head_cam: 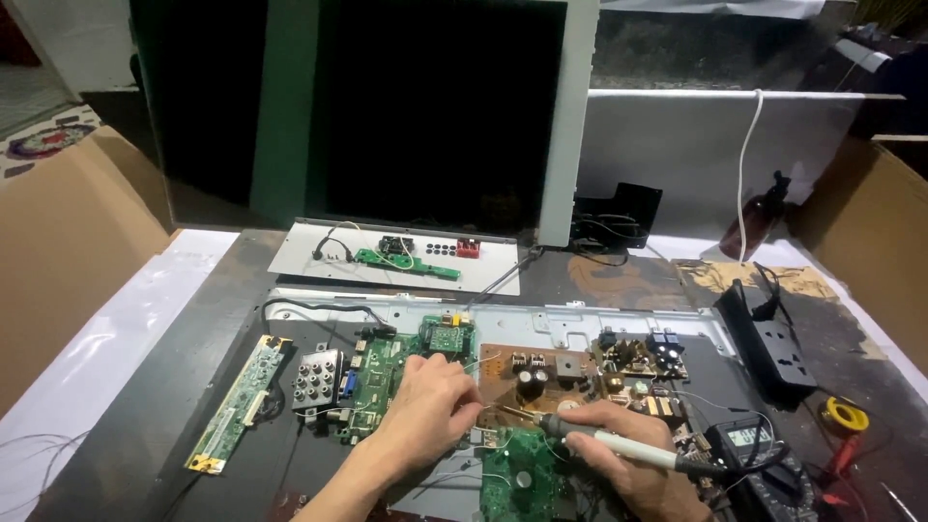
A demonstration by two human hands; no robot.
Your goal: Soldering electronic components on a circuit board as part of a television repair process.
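Two hands work over the open back of a flat screen lying on the dark worktop (pixel 135 406). The right hand (pixel 628 454) has its grip closed around a soldering iron (pixel 619 447), held like a pen, with the hot tip pointing left at the edge of the brown power board (pixel 570 372). The left hand (pixel 430 411) has its fingers pinched together just beside the tip; it seems to hold a thin wire, but that is too small to see well.

To do this well, I think the tip should rest on one spot only, the left hand should stay very still, and fingers should keep off the hot metal.

Count the boards: one green main board (pixel 372 372) under the left hand, one brown power board in the middle, one long thin green board (pixel 237 406) at the left, one small green board (pixel 517 478) near the wrists, and one green strip (pixel 406 261) on the grey plate farther back. That makes five. One power strip (pixel 768 343) lies at the right, one meter (pixel 749 440) sits near the right wrist, and one yellow roll (pixel 844 416) sits at the far right. One white cable (pixel 744 174) hangs down behind.
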